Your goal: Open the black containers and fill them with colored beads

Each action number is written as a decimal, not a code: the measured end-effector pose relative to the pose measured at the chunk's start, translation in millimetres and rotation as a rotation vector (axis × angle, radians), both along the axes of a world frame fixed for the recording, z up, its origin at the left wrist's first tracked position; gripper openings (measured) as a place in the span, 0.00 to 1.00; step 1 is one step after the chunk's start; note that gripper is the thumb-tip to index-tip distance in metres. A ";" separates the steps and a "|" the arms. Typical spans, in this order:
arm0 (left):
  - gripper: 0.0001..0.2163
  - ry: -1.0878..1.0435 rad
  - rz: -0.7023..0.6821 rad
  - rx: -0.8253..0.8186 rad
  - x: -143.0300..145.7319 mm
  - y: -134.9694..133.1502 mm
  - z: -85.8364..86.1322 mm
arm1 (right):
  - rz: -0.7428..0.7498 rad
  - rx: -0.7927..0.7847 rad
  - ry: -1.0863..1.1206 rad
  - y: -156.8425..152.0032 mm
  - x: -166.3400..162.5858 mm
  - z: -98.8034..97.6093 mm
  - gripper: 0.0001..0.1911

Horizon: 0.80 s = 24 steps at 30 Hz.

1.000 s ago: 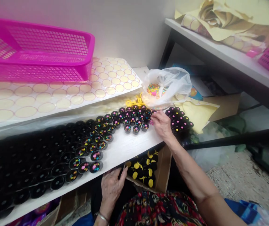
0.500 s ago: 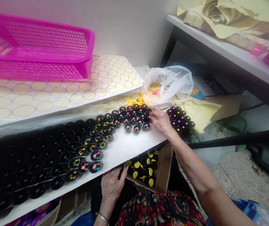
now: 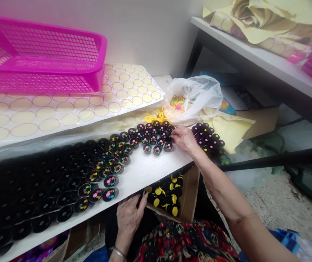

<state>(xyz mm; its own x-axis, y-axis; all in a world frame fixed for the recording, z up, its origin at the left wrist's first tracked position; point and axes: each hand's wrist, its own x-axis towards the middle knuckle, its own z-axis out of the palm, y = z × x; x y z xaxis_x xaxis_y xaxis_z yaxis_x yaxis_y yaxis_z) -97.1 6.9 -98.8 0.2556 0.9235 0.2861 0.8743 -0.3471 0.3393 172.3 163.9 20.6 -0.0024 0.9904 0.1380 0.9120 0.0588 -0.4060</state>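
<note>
Many small black cups (image 3: 109, 160) with coloured beads inside cover a white shelf (image 3: 145, 171). My right hand (image 3: 183, 140) reaches over the far end of them, fingers bent and pinched at a cup beside the front row. What the fingertips hold is too small to make out. A second cluster of the black cups (image 3: 207, 136) lies just right of that hand. My left hand (image 3: 130, 214) rests below the shelf's front edge, fingers together against the edge of a cardboard box (image 3: 188, 193) of black cups with yellow lids.
A pink plastic basket (image 3: 41, 58) sits on sheets of round stickers (image 3: 71, 109) at the back. A clear plastic bag of coloured beads (image 3: 191, 98) and yellow lids (image 3: 154, 117) lie beyond the cups. A second shelf (image 3: 254, 62) with yellow paper stands to the right.
My right hand has shifted slightly left and forward over the cups. The left hand has stayed at the shelf edge.
</note>
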 end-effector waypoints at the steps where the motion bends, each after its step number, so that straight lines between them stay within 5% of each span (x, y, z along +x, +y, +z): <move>1: 0.16 0.003 0.000 -0.001 0.1 -0.2 0.1 | 0.002 0.008 0.020 -0.1 0.3 -1.0 0.11; 8: 0.16 0.006 0.006 -0.010 -0.2 -0.2 -1.8 | 0.014 0.019 0.060 -0.5 2.5 -6.0 0.11; 15: 0.16 -0.007 0.002 -0.005 -0.8 0.6 0.3 | 0.018 0.059 0.360 -3.1 4.0 -6.0 0.08; 20: 0.17 -0.005 -0.001 0.029 -0.3 0.6 1.9 | -0.130 0.137 0.540 -8.0 5.9 -5.8 0.07; 24: 0.16 -0.004 0.005 0.006 -0.8 0.1 -1.3 | -0.291 0.184 0.461 -24.7 6.9 -9.7 0.08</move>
